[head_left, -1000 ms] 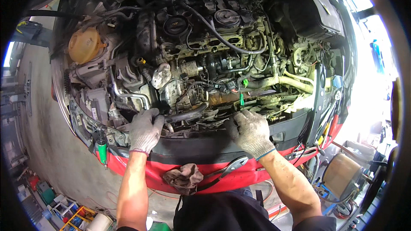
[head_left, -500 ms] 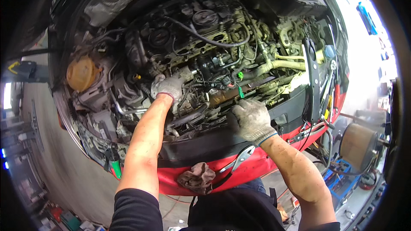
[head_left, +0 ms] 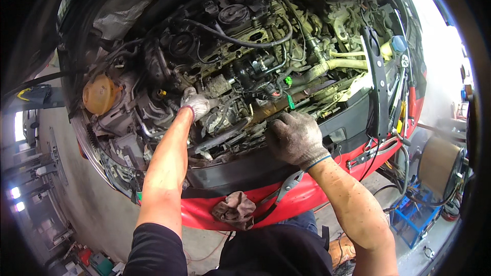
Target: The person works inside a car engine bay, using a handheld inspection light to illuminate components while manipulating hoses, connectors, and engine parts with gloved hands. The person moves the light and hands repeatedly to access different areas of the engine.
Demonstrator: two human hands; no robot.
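Observation:
My left hand, in a pale knit glove, reaches into the engine bay. Its thumb stands apart from the other fingers, whose tips are partly hidden among the engine parts; I see nothing held. Just beyond it lies a dull grey cylindrical part, beside a black housing. My right hand, in a dirtier grey glove, is closed above the black front panel. Its curled fingers hide whatever they may hold. Past its knuckles are a green connector tag and a smaller green clip.
Pliers and a brown rag lie on the red bumper. A long black bar and several hand tools lie to the right. An orange reservoir is at left. A hose reel stands on the right.
My left hand has drawn back a little to the left, uncovering more of the cylindrical part. The right hand has shifted slightly left, its fingers curled. The view has shifted a little too.

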